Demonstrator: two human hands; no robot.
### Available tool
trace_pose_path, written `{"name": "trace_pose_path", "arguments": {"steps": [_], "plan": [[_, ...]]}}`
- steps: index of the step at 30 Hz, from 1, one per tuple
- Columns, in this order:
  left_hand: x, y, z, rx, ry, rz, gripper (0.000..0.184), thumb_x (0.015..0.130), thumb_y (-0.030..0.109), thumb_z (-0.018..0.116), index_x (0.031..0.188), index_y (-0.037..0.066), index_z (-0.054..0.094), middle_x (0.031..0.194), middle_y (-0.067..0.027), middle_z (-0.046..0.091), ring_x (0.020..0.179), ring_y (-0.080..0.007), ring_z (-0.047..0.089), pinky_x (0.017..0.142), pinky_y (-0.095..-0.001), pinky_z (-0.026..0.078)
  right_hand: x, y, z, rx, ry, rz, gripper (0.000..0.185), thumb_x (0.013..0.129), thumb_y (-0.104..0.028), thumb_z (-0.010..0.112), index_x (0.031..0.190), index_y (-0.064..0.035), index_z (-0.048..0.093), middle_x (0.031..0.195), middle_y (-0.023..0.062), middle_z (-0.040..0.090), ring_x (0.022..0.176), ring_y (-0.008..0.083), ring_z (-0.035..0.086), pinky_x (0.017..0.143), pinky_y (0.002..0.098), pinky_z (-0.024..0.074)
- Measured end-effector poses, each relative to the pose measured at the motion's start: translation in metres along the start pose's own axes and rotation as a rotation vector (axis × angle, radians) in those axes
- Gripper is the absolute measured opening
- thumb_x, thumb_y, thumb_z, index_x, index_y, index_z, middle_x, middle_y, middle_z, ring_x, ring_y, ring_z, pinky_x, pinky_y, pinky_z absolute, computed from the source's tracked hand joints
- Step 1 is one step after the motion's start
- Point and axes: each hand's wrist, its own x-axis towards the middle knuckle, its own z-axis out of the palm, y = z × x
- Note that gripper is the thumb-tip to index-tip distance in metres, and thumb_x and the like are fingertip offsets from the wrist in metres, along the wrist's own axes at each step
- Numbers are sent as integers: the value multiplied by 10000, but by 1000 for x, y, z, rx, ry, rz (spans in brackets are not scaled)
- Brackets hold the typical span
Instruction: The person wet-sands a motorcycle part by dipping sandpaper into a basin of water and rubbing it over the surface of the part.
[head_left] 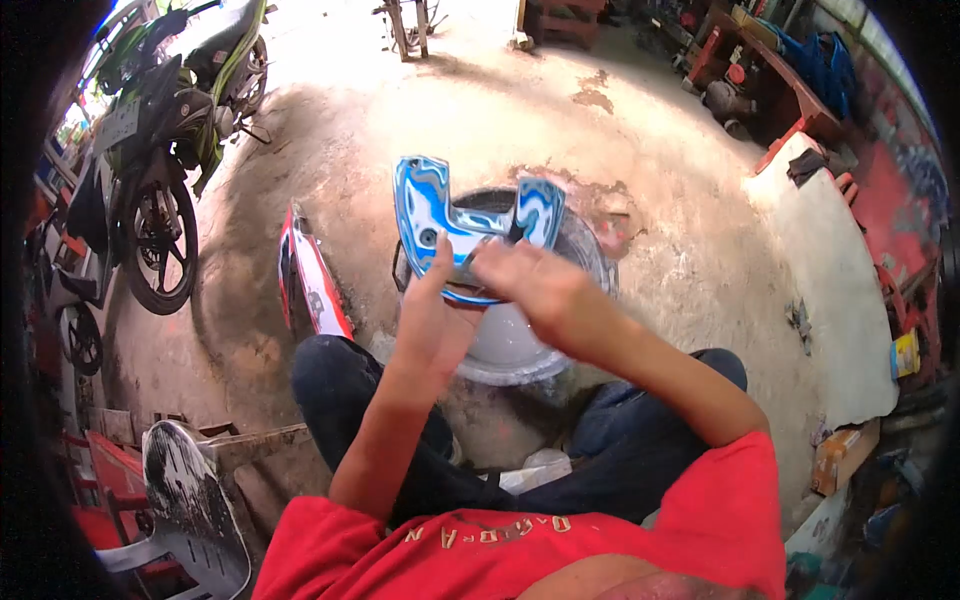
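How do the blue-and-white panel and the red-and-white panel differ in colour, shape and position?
Colour: the blue-and-white panel has wavy swirls, while the red-and-white panel has red along its edges.
Shape: the blue-and-white panel is roughly U-shaped; the red-and-white panel is long and narrow.
Position: the left hand holds the blue-and-white panel, but the red-and-white panel rests on the floor.
Shared: both include white areas.

The tan, stained concrete floor (690,260) is brightly lit at its far end. A white, black-smeared plastic chair (185,485) stands at the lower left.
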Motion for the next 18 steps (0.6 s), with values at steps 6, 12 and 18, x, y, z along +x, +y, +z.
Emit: {"name": "trace_pose_path", "arguments": {"steps": [6,12,18], "plan": [[-8,-1,13,56,-33,23,375,1042,282,502,1320,30,495,1269,-144,608,1161,-273,606,1004,-464,482,-7,50,-8,-131,20,246,375,865,-5,521,1225,-16,623,1233,169,657,1127,300,644,986,409,507],[-3,-2,10,30,-23,24,395,1033,286,516,1327,23,489,1286,-153,598,1193,-306,585,1043,-506,452,2,22,-16,8,-66,229,375,863,-24,508,1219,-11,625,1224,183,657,1185,310,611,1036,419,460],[-1,-3,8,-8,-72,12,412,1024,288,537,1350,44,477,1301,-142,589,1198,-299,578,1034,-515,454,-8,1,-1,-52,-23,-5,399,834,-1,547,1223,-16,633,1216,178,661,1097,270,663,952,396,526]]}}
